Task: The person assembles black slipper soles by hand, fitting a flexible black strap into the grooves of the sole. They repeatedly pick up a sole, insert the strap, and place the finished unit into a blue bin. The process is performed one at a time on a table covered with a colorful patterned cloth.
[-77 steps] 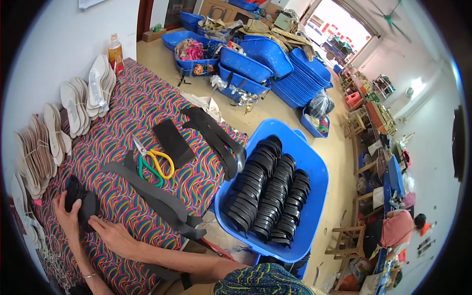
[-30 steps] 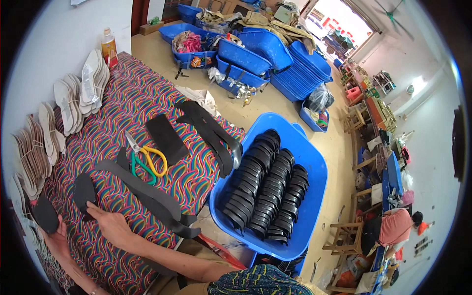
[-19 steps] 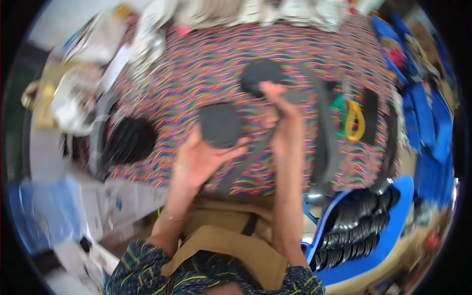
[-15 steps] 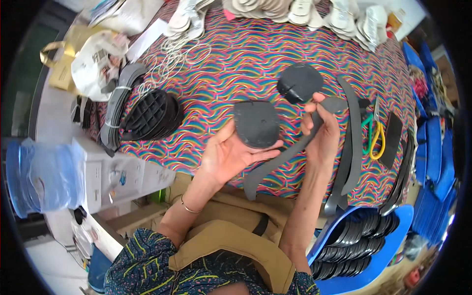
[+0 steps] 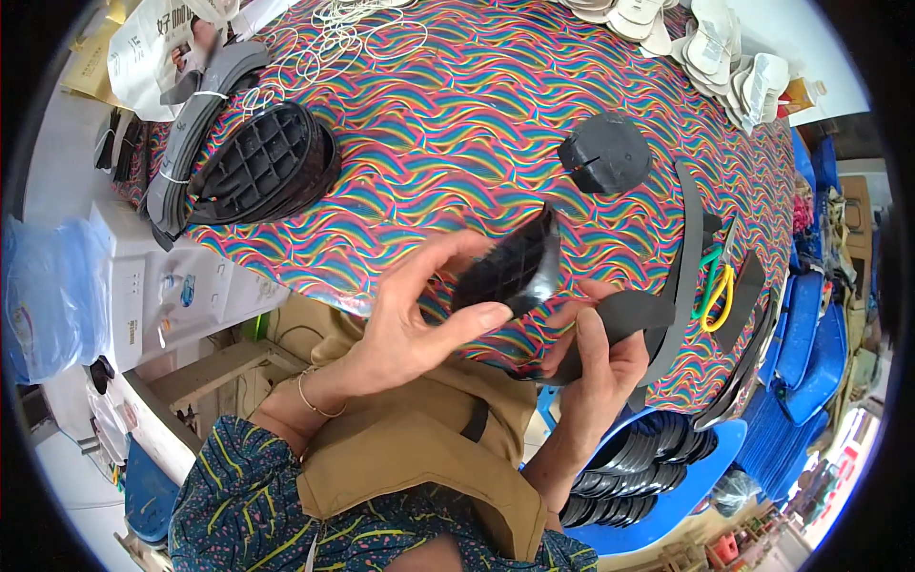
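My left hand (image 5: 400, 319) grips a glossy black shoe heel (image 5: 513, 269) between thumb and fingers. The heel is tilted on edge, and its gridded hollow side shows. Close beside it, my right hand (image 5: 600, 355) pinches a dark grey flexible strip (image 5: 633, 315), whose rounded end sticks out above the fingers. The heel and the strip are apart. Another black heel (image 5: 610, 153) with a slit in it lies on the patterned tablecloth (image 5: 457, 143) beyond my hands.
At the left are a pile of gridded black heels (image 5: 262, 167) and a tied bundle of grey strips (image 5: 191, 133). Loose strips (image 5: 693, 229) and yellow-and-green-handled scissors (image 5: 717, 297) lie at the right. Below the table edge, a blue tub (image 5: 720, 458) holds rows of black pieces.
My left hand has turned the heel from flat on the palm to tilted, exposing its grid. My right hand has come lower and nearer with the strip. The whole view has shifted.
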Action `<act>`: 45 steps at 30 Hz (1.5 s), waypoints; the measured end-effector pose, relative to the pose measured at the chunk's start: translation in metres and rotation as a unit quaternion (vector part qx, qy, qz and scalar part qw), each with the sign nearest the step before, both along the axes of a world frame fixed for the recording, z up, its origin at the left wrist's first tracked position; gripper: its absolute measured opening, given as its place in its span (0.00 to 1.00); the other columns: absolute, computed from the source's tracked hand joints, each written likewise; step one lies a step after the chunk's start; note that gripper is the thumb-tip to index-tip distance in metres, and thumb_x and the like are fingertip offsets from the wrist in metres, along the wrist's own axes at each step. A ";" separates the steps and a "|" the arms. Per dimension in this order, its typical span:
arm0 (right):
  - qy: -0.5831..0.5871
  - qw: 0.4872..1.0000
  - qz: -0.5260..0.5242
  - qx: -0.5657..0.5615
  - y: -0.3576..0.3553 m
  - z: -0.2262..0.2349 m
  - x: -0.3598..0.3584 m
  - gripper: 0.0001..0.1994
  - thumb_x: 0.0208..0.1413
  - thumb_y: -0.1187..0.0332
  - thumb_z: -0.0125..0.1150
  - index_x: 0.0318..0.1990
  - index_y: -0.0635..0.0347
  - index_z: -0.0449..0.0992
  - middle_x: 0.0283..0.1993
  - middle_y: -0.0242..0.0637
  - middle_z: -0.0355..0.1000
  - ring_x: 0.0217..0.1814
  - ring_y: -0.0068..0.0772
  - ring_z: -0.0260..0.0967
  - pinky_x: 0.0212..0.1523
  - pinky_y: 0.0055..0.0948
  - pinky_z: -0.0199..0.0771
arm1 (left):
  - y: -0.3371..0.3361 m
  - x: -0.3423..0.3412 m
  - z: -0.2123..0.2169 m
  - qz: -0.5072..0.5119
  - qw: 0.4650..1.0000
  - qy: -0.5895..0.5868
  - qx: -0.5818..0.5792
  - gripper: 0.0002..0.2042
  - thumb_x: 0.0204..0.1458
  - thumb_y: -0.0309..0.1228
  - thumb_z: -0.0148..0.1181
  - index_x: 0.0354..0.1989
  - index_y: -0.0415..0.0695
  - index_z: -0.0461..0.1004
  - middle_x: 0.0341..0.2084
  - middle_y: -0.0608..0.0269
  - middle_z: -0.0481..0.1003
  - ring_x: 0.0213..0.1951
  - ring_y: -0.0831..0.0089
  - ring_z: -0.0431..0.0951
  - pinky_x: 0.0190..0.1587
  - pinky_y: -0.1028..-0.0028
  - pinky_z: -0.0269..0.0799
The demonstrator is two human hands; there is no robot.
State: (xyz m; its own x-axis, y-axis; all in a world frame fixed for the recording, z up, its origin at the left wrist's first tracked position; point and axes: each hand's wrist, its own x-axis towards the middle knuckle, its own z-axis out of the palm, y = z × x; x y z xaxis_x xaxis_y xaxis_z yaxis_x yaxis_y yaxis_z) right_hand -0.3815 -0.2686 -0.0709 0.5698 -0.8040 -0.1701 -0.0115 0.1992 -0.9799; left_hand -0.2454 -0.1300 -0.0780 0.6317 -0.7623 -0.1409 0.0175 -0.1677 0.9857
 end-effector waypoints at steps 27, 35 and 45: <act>0.074 0.997 -0.037 -0.004 -0.019 -0.021 -0.003 0.20 0.62 0.67 0.56 0.57 0.71 0.69 0.35 0.42 0.78 0.13 0.22 0.63 0.10 0.19 0.58 | -0.021 0.020 -0.037 -0.039 0.979 0.194 -0.046 0.21 0.51 0.24 0.68 0.54 0.38 0.74 0.43 0.66 0.78 0.45 0.80 0.76 0.49 0.77 0.73; -0.085 0.992 -0.076 -0.062 -0.014 0.040 -0.082 0.11 0.63 0.67 0.54 0.36 0.69 0.70 0.19 0.40 0.69 0.07 0.26 0.59 0.05 0.24 0.57 | -0.026 0.019 -0.041 -0.019 0.963 0.252 -0.088 0.22 0.53 0.19 0.65 0.57 0.35 0.70 0.42 0.63 0.78 0.44 0.80 0.76 0.48 0.75 0.75; 0.266 0.948 0.111 -0.135 -0.015 -0.039 -0.001 0.07 0.64 0.73 0.55 0.43 0.67 0.76 0.24 0.24 0.67 0.22 0.11 0.56 0.21 0.18 0.54 | -0.026 0.028 -0.039 -0.031 0.963 0.266 -0.036 0.21 0.51 0.23 0.67 0.54 0.35 0.73 0.40 0.66 0.78 0.43 0.82 0.76 0.48 0.77 0.73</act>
State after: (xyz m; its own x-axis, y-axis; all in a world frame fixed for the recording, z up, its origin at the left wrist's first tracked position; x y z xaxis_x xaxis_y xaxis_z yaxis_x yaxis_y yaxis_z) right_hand -0.3824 -0.2841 -0.1096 0.6221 -0.7287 -0.2863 -0.5304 -0.1233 -0.8387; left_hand -0.2171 -0.1555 -0.1167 0.4377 -0.8158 -0.3780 0.5157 -0.1165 0.8488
